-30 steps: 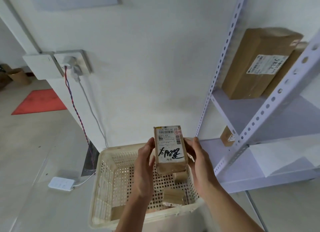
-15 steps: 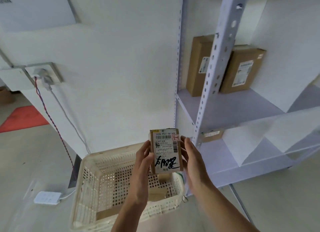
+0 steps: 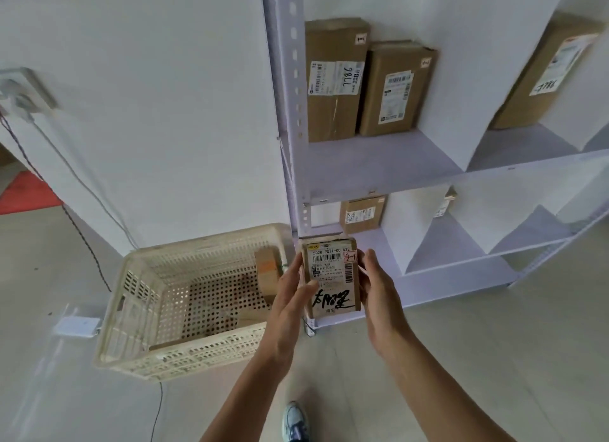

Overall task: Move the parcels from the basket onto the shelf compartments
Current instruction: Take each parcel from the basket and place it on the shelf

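I hold a small brown parcel (image 3: 333, 276) upright in front of the shelf's lower left corner, its white label with black handwriting facing me. My left hand (image 3: 290, 296) grips its left edge and my right hand (image 3: 379, 290) grips its right edge. The cream perforated basket (image 3: 138, 296) sits on the floor to the left, with a few small parcels (image 3: 267, 270) inside. The white shelf (image 3: 379, 164) stands ahead; two tall parcels (image 3: 336, 79) stand in its upper left compartment and a small parcel (image 3: 362, 214) in the compartment below.
Another parcel (image 3: 550, 72) leans in the upper right compartment. White dividers (image 3: 445, 79) split the shelf levels. A white power strip (image 3: 77, 326) and cables lie on the floor left of the basket. My shoe (image 3: 295, 422) is at the bottom; a red mat (image 3: 23, 191) lies far left.
The view has swung right and down toward the shelf. The parcel, held in both hands, has moved from above the basket to in front of the shelf's lower left compartment.
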Demonstrator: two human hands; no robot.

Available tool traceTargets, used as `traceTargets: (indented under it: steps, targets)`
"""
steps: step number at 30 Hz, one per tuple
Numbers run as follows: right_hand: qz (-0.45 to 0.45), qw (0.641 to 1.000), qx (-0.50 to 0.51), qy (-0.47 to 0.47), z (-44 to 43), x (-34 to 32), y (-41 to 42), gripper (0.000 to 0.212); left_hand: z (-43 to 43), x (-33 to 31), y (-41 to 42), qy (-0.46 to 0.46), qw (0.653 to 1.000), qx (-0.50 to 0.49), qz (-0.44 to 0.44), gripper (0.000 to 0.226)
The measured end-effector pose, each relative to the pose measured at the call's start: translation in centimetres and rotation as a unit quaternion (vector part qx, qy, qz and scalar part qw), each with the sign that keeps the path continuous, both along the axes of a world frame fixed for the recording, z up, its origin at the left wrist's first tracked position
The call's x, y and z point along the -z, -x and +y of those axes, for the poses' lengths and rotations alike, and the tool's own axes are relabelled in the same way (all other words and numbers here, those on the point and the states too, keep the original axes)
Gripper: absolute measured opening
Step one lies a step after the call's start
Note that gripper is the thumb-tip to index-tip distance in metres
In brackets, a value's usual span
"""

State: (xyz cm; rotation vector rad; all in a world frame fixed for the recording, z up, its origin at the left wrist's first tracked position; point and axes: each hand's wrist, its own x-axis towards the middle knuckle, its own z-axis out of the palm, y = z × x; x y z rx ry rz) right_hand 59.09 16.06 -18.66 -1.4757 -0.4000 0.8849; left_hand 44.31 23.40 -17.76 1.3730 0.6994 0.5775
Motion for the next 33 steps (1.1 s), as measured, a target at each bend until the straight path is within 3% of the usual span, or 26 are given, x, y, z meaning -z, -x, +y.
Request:
traceTargets:
  steps: [9,15,17,21,26,33]
  targets:
    - [0.015,0.999,0.004,0.049,0.4,3.8,-7.5,0.046,0.8,5.1,-7.4,0.049,0.999,0.01,0.009,0.064]
    - [0.017,0.997,0.007,0.069,3.8,7.0,-12.6,0.041,4.0,9.4,-13.1,0.076,0.997,-0.011,0.026,0.08]
    - [0.014,0.998,0.008,0.066,5.0,8.3,-13.9,0.045,5.0,10.9,-14.7,0.081,0.996,-0.008,0.035,0.084]
    - [0.013,0.998,0.0,0.063,7.0,11.3,-16.2,0.059,6.5,14.1,-17.0,0.086,0.995,-0.021,0.043,0.071]
    - [0.022,0.998,-0.021,0.051,9.0,16.3,-18.7,0.043,7.6,18.9,-19.2,0.086,0.994,-0.043,0.046,0.073]
    - [0.021,0.998,-0.06,0.007,11.7,25.9,-21.6,0.046,10.1,27.8,-22.4,0.044,0.995,-0.082,0.031,0.075]
